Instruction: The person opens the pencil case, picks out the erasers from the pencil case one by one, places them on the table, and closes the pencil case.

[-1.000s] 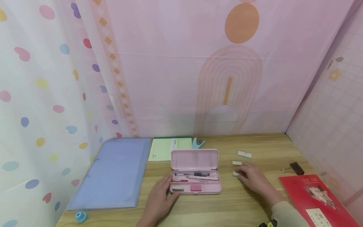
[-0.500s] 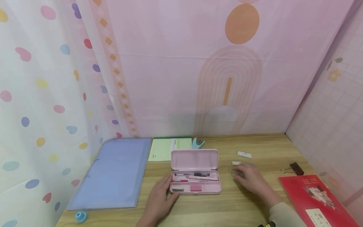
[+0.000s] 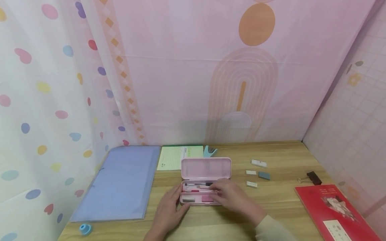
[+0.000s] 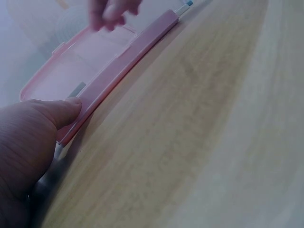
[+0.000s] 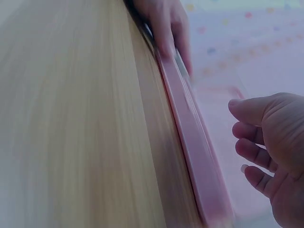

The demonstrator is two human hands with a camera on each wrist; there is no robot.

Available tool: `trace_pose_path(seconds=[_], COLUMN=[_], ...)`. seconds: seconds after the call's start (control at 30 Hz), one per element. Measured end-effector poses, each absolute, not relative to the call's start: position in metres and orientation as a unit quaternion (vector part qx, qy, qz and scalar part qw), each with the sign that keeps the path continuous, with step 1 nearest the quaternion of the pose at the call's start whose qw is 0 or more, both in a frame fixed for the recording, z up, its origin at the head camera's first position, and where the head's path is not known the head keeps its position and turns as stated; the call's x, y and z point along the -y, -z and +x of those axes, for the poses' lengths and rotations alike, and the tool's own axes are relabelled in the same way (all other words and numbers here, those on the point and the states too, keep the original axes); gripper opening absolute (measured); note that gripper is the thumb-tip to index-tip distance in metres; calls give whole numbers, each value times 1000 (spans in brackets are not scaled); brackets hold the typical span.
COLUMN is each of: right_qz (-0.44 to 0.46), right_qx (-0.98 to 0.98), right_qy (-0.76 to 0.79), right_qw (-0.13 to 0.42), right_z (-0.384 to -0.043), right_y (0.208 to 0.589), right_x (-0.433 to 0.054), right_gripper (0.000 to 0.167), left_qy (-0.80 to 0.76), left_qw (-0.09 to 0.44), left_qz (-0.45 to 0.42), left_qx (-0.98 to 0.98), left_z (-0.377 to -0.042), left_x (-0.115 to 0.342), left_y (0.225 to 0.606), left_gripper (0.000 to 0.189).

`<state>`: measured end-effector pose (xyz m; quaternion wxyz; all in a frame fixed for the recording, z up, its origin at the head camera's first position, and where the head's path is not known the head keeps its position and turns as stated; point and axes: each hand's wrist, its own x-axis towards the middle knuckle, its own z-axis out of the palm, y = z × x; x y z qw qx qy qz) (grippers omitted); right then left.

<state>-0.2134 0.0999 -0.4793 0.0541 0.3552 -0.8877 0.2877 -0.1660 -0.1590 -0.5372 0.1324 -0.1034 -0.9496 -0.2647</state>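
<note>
An open pink pencil case (image 3: 206, 169) lies on the table with its lid tipped back. My left hand (image 3: 169, 209) grips its left end, thumb (image 4: 71, 108) along the front edge and fingers at the side. Over the right half of the case hovers my right hand (image 3: 233, 197); in the right wrist view its fingers are loosely bent, with nothing visible between them and the thumb. Inside the case are several pens (image 3: 196, 191), a grey block (image 3: 188, 200) and a pink eraser (image 3: 206, 198). The right hand covers the case's right end.
Right of the case lie white blocks (image 3: 251, 184), a blue-grey block (image 3: 264, 175) and a longer white block (image 3: 259, 163). A binder clip (image 3: 314, 178) and red book (image 3: 334, 204) are farther right. Left are a blue folder (image 3: 120, 184), notepad (image 3: 172, 158) and blue cap-like piece (image 3: 85, 229).
My right hand has moved left from the small white blocks to above the pencil case, uncovering the blue-grey block. The nearest white block stays on the table. My left hand keeps its place.
</note>
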Motion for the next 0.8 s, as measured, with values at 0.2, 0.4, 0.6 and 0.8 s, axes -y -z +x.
trace_pose_path(seconds=[0.2,0.4,0.6,0.8], right_qz=[385,404,405,408], right_qx=[879,881,887,885], right_qy=[-278,-244,-220,-219], right_qw=[31,34,43,45], right_z=[-213,-211,-213,-213], right_y=[484,492,500,501], right_x=[-57,-34,-27,-24], right_gripper=[20,20,18,17], left_qy=[265,267,266,268], left_qw=[158,156,150,152], left_qz=[-117,-123,-121,-117], left_qx=[944,943,945,944], left_z=[-167,-166,-166,-166], left_x=[160,161,161,161], left_y=[538,538,536,537], left_gripper=[73,72,72,72])
